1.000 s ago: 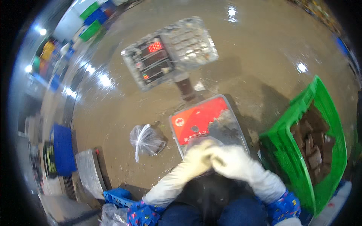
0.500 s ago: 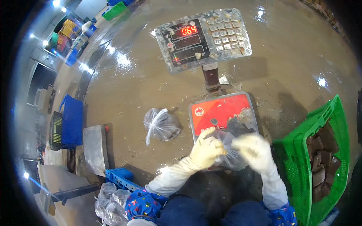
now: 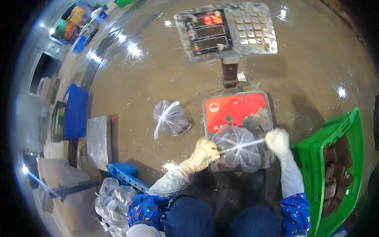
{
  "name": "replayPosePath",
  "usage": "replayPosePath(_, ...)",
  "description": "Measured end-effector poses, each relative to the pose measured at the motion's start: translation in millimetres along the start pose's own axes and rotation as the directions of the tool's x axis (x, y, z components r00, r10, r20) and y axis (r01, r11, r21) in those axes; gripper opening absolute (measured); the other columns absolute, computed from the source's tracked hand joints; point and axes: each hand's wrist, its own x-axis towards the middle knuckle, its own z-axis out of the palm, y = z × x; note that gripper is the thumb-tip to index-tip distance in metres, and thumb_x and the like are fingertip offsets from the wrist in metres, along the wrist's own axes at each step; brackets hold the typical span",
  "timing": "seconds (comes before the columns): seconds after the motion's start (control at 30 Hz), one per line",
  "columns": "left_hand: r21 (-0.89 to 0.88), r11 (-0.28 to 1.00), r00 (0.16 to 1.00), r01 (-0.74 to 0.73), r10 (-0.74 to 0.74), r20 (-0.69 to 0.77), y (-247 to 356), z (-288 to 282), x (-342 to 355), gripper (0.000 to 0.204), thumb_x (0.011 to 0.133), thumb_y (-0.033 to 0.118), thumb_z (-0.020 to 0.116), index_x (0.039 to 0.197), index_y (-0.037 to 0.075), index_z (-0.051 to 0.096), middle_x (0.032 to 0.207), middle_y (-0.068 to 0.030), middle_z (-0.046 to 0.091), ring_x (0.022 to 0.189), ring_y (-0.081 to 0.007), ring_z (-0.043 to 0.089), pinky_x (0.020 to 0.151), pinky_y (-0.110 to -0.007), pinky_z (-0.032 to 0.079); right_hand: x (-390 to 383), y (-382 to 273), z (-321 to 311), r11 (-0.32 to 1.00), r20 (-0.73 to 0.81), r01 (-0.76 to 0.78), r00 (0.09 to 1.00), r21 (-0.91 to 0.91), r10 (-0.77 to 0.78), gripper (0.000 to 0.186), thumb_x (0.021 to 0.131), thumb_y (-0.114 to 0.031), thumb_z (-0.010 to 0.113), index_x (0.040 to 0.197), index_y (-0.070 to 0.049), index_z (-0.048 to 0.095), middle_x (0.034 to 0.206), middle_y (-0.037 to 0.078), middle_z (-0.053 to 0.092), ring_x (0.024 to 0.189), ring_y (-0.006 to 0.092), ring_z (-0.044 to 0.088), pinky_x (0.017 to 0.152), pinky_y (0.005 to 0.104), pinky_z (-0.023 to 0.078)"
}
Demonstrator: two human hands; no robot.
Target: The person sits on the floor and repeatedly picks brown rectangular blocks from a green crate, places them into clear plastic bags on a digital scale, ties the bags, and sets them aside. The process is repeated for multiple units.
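A clear plastic bag (image 3: 239,155) sits on the red and grey platform of a scale (image 3: 237,106), its neck gathered at the middle. Both hands wear pale rubber gloves. On the bag's left side, my left hand (image 3: 205,154) is closed around one twisted end of the plastic. The other end is stretched out to the right, where my right hand (image 3: 277,141) is closed on it. The twisted plastic runs taut between the two fists. Dark contents show dimly through the bag; their kind cannot be made out.
A knotted plastic bag (image 3: 170,118) lies on the wet floor left of the scale. The scale's display and keypad (image 3: 226,31) stand beyond the platform. To the right is a green crate (image 3: 310,173) of brown blocks. More filled bags (image 3: 112,203) lie beside a blue crate (image 3: 124,177) at lower left.
My hands have moved apart, pulling the bag's twisted ends out to either side. They were close together over the bag's neck before. The view has shifted slightly.
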Motion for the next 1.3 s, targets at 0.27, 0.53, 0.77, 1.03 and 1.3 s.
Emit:
replayPosePath(0.27,0.321,0.726,0.643,0.608,-0.213,-0.736,89,-140,-235,0.072,0.076,0.008,0.074,0.141,0.008,0.044,0.146,-0.0167,0.037,0.136,-0.0323,0.034,0.113,-0.041,0.029,-136,51,27,0.369,0.155,-0.366,0.857,0.854,0.492,0.048,0.096,-0.012,0.055,0.142,-0.007,0.042,0.124,0.016,0.057,0.112,0.0248,0.055,0.099,0.0344,0.042)
replayPosePath(0.53,-0.300,0.146,-0.227,0.943,-0.377,-0.898,291,-63,-519,0.023,0.081,0.022,0.074,0.098,0.008,0.069,0.099,-0.0105,0.068,0.094,-0.0279,0.064,0.080,-0.039,0.050,-177,-77,-160,0.772,-0.247,-0.026,0.940,0.635,0.235,0.023,0.090,-0.010,0.065,0.111,0.000,0.068,0.107,0.016,0.068,0.094,0.0254,0.064,0.089,0.0338,0.050)
replayPosePath(0.77,-0.147,-0.053,-0.155,0.988,-0.430,-0.889,271,-3,-534,0.051,0.083,0.057,0.060,0.095,0.008,0.069,0.090,-0.0136,0.066,0.084,-0.0335,0.063,0.074,-0.044,0.049,-152,-94,-237,0.590,-0.289,0.192,0.955,0.785,0.073,0.041,0.102,-0.019,0.046,0.141,-0.007,0.045,0.124,0.012,0.059,0.112,0.0184,0.056,0.098,0.0309,0.042)
replayPosePath(1.03,-0.125,0.045,-0.114,0.991,-0.193,-0.974,187,8,-600,0.046,0.078,0.037,0.074,0.105,0.002,0.062,0.084,-0.0074,0.064,0.076,-0.0238,0.059,0.072,-0.038,0.049,-182,-207,-246,0.703,-0.226,0.296,0.955,0.647,-0.194,0.028,0.093,-0.001,0.052,0.118,0.001,0.063,0.106,0.013,0.067,0.096,0.0192,0.064,0.089,0.0306,0.048)
replayPosePath(1.3,-0.575,0.800,0.596,-0.172,-0.380,-0.707,340,-138,-387,0.026,0.086,0.000,0.066,0.108,0.008,0.056,0.100,-0.0010,0.065,0.083,-0.0084,0.061,0.075,-0.022,0.047,-164,-289,-343,0.489,-0.413,0.779,0.624,0.393,-0.663,0.082,0.063,-0.041,0.082,0.130,-0.003,0.055,0.130,0.018,0.056,0.119,0.0355,0.052,0.101,0.0437,0.040)
